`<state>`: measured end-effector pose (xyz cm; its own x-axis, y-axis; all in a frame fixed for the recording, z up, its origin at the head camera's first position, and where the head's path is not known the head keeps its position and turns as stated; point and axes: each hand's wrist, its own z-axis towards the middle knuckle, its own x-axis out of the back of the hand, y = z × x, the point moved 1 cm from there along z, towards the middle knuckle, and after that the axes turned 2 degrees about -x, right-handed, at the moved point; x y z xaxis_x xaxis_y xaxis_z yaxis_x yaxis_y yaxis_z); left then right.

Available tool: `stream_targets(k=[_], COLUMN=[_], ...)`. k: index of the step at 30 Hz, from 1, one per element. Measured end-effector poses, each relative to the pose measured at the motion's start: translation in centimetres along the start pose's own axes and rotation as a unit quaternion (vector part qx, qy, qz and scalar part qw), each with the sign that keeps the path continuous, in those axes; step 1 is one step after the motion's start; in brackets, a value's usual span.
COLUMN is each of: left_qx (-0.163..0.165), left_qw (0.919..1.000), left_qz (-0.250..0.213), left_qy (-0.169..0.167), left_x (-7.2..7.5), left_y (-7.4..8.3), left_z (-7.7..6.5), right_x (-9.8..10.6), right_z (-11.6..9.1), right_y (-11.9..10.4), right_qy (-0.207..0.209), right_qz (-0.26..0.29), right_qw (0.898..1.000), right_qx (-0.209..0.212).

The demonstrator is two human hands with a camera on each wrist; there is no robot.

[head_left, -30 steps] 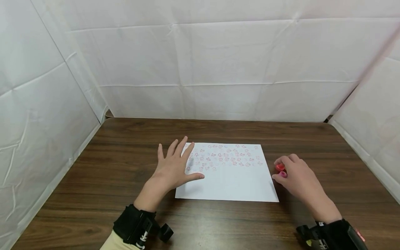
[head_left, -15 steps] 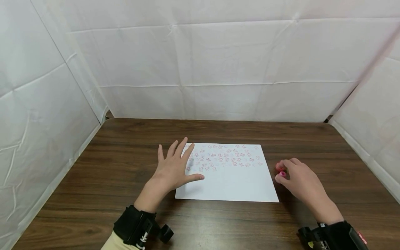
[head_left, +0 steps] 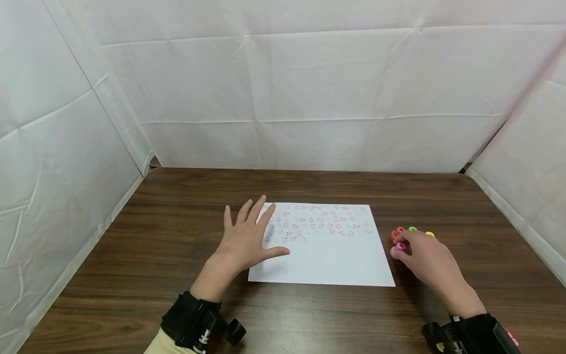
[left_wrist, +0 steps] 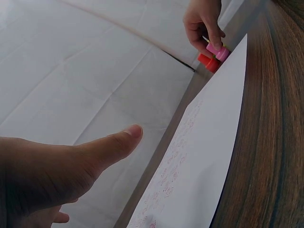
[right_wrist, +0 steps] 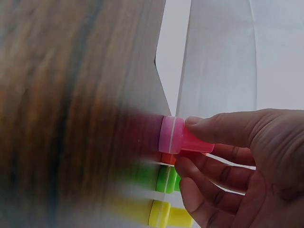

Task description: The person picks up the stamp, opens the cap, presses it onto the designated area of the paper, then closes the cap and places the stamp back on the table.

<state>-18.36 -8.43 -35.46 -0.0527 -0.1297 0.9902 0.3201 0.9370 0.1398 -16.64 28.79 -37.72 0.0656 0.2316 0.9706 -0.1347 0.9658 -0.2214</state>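
Observation:
At the right of the paper, my right hand (head_left: 428, 255) pinches a small pink toy stamp (right_wrist: 172, 135) between thumb and fingers. The stamp's wide base is on the table, as the right wrist view shows. Just beyond it is a red stamp (head_left: 395, 234). A green stamp (right_wrist: 165, 178) and a yellow stamp (right_wrist: 164, 213) stand close by, partly behind the fingers in the head view. My left hand (head_left: 242, 243) is spread over the left edge of a white sheet of paper (head_left: 323, 263). Rows of small pink and red prints cover the sheet's upper half.
The brown wooden table (head_left: 185, 196) runs back to a white cloth screen (head_left: 309, 98). White cloth also stands on the left and right sides. Each wrist wears a black band with a camera on it.
My right hand has shifted slightly right and down. The red stamp is less covered, and the green and yellow stamps show beyond the hand. My left hand and the paper stay put.

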Motion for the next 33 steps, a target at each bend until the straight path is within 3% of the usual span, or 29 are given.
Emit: stream_targets(k=[8,18,33], left_qx=[-0.003,-0.004,-0.017], left_qw=[1.0,0.9999,0.9981], left_qz=[0.002,-0.006,-0.032], left_qy=[0.005,0.012,0.049], left_x=[0.0,0.0,-0.1], left_y=[0.0,0.0,0.1], left_z=[-0.1,-0.1,-0.1], right_x=[0.2,0.8,1.5], right_z=[0.0,-0.1,0.3], right_y=[0.0,-1.0,-3.4], right_qy=[-0.009,0.007,0.081], right_qz=[0.003,0.032,0.088], right_qw=[1.0,0.999,0.993], right_qx=[-0.01,-0.007,0.006])
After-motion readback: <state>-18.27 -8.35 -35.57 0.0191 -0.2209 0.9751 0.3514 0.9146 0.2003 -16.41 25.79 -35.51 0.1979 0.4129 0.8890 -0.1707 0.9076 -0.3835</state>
